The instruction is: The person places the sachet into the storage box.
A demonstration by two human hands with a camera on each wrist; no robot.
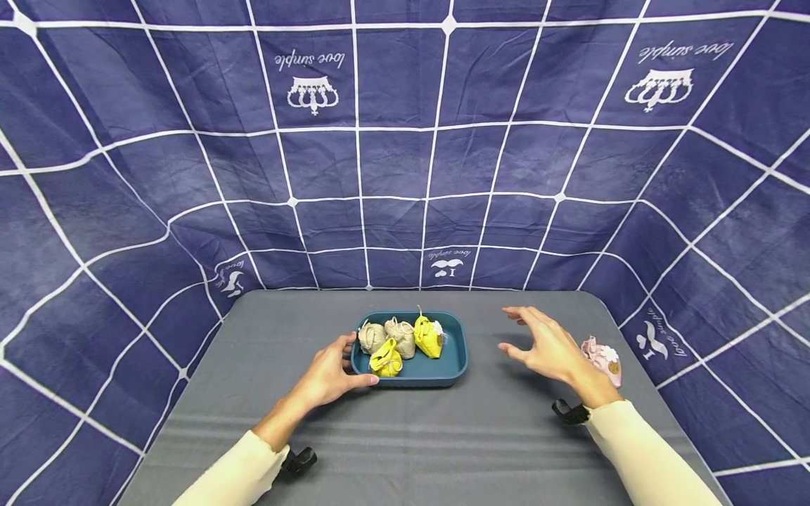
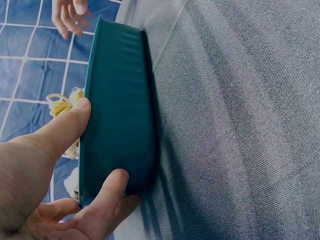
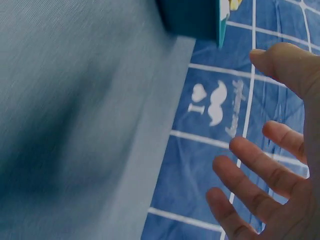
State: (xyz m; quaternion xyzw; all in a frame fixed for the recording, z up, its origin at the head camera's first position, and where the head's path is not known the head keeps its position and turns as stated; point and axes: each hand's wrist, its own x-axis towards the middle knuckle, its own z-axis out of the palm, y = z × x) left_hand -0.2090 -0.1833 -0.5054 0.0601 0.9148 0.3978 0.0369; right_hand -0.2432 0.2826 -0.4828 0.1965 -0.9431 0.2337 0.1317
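Observation:
A dark teal rectangular box (image 1: 452, 355) stands on the table, with two beige drawstring pouches (image 1: 400, 339) and two yellow drawstring pouches (image 1: 429, 339) inside, grouped at its left and middle. My left hand (image 1: 329, 376) grips the box's left end, thumb at the front rim; in the left wrist view its fingers (image 2: 112, 187) press the outer wall. To the right of the box, my right hand (image 1: 544, 344) hovers apart from it, thumb and fingers spread, holding nothing. A pink drawstring pouch (image 1: 604, 360) lies beyond the right wrist, partly hidden by it.
Grey cloth covers the table (image 1: 405, 436). A blue curtain (image 1: 405, 161) with white grid lines encloses the back and both sides. Black bands with camera mounts (image 1: 571, 412) sit at both wrists.

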